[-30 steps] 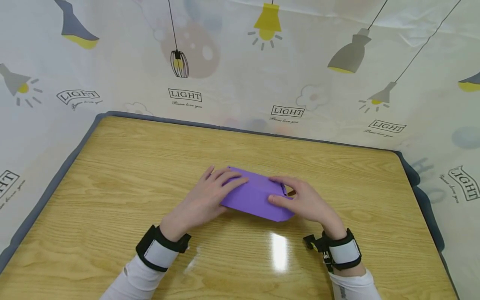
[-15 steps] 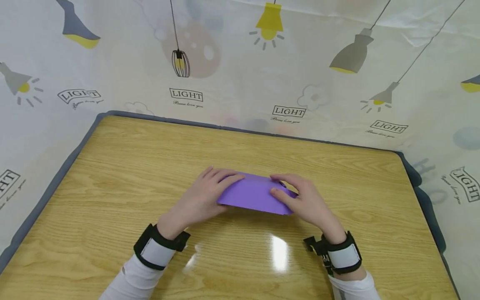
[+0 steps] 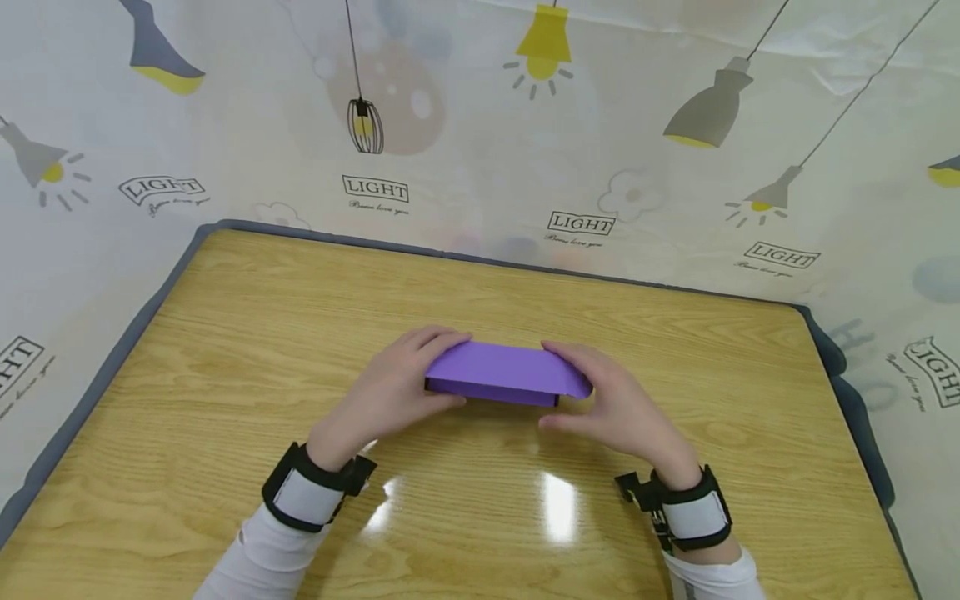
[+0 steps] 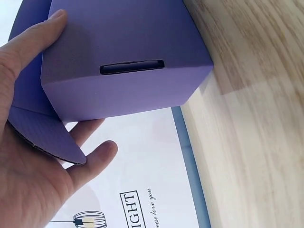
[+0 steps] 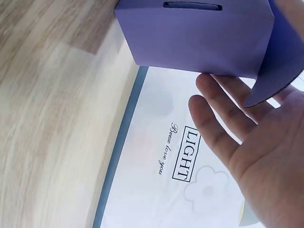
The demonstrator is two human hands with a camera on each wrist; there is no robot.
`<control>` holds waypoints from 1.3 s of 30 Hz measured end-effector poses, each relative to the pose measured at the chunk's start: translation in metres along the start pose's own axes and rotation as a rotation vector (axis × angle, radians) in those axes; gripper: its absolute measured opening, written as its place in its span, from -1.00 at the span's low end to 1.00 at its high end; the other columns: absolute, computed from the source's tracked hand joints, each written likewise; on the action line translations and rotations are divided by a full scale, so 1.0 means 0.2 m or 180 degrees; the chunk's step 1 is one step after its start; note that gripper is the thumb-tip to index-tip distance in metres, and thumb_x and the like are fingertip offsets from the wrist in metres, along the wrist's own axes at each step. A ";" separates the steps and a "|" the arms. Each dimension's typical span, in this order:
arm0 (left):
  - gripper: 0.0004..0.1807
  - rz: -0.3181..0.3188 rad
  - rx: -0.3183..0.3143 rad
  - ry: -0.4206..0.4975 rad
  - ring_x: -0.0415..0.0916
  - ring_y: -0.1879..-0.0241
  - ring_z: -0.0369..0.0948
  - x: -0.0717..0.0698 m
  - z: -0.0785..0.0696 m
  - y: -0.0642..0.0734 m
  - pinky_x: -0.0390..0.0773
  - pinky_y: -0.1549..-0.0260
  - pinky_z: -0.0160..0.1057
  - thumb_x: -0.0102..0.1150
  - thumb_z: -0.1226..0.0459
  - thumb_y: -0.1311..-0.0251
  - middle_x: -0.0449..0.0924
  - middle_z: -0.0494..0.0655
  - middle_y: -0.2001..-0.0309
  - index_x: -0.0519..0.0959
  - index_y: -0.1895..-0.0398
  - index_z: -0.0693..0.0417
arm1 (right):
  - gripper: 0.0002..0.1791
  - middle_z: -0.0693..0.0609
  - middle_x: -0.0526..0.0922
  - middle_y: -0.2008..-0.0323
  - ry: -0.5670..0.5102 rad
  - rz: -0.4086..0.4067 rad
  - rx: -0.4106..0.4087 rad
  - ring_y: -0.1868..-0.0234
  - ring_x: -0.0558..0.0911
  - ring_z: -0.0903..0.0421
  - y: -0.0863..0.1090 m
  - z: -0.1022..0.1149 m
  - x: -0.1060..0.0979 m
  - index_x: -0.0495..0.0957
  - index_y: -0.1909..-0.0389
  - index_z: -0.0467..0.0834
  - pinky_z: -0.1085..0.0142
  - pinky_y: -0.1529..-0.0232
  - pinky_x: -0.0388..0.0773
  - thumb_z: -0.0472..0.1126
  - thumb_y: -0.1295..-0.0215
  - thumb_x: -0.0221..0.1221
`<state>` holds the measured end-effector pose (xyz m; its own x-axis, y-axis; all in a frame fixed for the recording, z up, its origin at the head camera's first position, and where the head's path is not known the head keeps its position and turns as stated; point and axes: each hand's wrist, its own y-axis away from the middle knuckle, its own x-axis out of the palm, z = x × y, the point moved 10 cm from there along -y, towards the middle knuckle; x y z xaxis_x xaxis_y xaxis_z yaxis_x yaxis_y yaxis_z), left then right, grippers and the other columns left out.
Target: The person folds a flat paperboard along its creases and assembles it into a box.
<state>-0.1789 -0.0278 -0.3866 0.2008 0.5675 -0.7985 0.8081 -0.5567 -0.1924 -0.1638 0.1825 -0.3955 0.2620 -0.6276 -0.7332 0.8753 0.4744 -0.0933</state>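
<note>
A purple cardboard box [image 3: 491, 365] is between both hands over the middle of the table. Its lid stands partly raised, leaving a gap along the front in the head view. My left hand [image 3: 390, 379] grips the left end, with the thumb [image 4: 40, 38] on the front wall and the fingers behind. A rounded side flap [image 4: 47, 137] of the lid sticks out beside the left palm. My right hand [image 3: 622, 400] is around the right end, fairly straight fingers [image 5: 225, 107] at the back and thumb apart in front. A dark-edged slot [image 5: 192, 5] shows in the box.
The wood-grain table [image 3: 300, 300] has a grey edge trim [image 3: 360, 242]. Behind it hangs a pale cloth [image 3: 465, 167] printed with lamps and lettering. Each wrist wears a black strap with a camera.
The box's top has tilted, so its front wall and the gap under the lid now show. The left thumb has come onto the front; the right thumb has moved off the top and down.
</note>
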 end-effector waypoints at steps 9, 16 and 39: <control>-0.14 -0.0067 -0.0317 0.0206 0.54 -0.20 0.04 -0.02 0.06 0.01 0.59 -0.14 0.09 0.59 0.04 -0.08 0.49 0.04 -0.29 0.44 -0.45 0.04 | -0.06 -0.17 0.51 -0.36 -0.0058 0.0022 0.0187 -0.31 0.53 -0.16 -0.01 -0.05 0.02 0.35 -0.51 -0.10 -0.12 -0.32 0.45 -0.02 -0.14 0.55; -0.14 -0.0059 -0.0333 0.0243 0.54 -0.19 0.05 -0.02 0.07 0.01 0.60 -0.11 0.10 0.60 0.03 -0.07 0.49 0.05 -0.30 0.45 -0.44 0.03 | -0.07 -0.17 0.51 -0.36 -0.0083 0.0063 0.0230 -0.32 0.52 -0.17 0.00 -0.06 0.03 0.35 -0.51 -0.13 -0.13 -0.32 0.45 0.02 -0.16 0.53; -0.61 -0.0623 -0.0469 0.0457 0.66 -0.02 -0.05 -0.22 0.14 0.06 0.62 -0.04 0.09 0.38 0.23 -0.34 0.70 -0.02 -0.11 0.65 -0.19 0.11 | -0.54 -0.13 0.73 -0.05 0.0287 -0.0725 0.0055 -0.05 0.67 -0.10 0.06 0.02 -0.20 0.63 -0.21 -0.25 -0.11 -0.03 0.62 -0.26 -0.31 0.41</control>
<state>-0.1933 -0.0756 -0.3695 0.1010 0.7414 -0.6634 0.9089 -0.3399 -0.2416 -0.1618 0.2104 -0.3640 0.0203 -0.6592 -0.7517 0.9147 0.3158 -0.2522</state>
